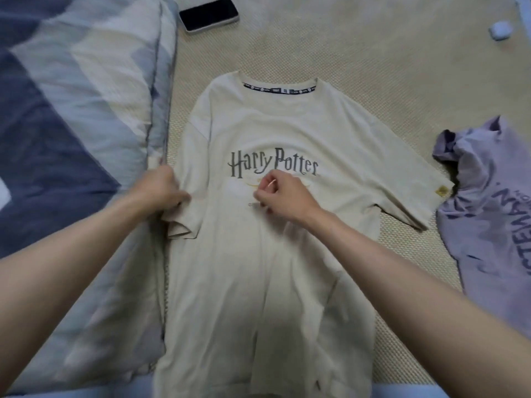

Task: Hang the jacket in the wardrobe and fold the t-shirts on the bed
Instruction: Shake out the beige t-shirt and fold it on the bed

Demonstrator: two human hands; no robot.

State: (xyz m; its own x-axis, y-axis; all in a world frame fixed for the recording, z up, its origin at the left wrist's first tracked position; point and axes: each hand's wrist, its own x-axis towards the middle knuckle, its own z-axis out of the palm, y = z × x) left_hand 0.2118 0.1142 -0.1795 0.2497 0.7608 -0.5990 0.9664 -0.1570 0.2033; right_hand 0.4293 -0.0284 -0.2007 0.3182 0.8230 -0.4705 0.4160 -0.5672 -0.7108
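Head view shows the left hand [161, 188] with its grip clamped on the left sleeve of the cream t-shirt [267, 254], fingers bunched round the cloth where sleeve meets side seam, while the right hand [280, 193] is curled over the chest just below the printed lettering; whether its grip pinches a fold of cloth or only rests there I cannot tell, as the fingertips are blurred. From those two holds outward, the shirt lies face up and mostly flat on the bed's woven beige mat [373, 53], collar away from the person, right sleeve spread, hem nearest the camera. It looks light, soft and limp: it will sag and crease wherever unsupported, so it wants taking at seams, shoulders or hem and folding against the mat rather than in the air. A patterned duvet [71, 124] lies just beside its left edge, touching the held sleeve. A crumpled lilac t-shirt [488, 211] waits to the right, near the spread sleeve. A phone [209, 14] and a small pale case [501, 30] lie well apart, beyond the collar.
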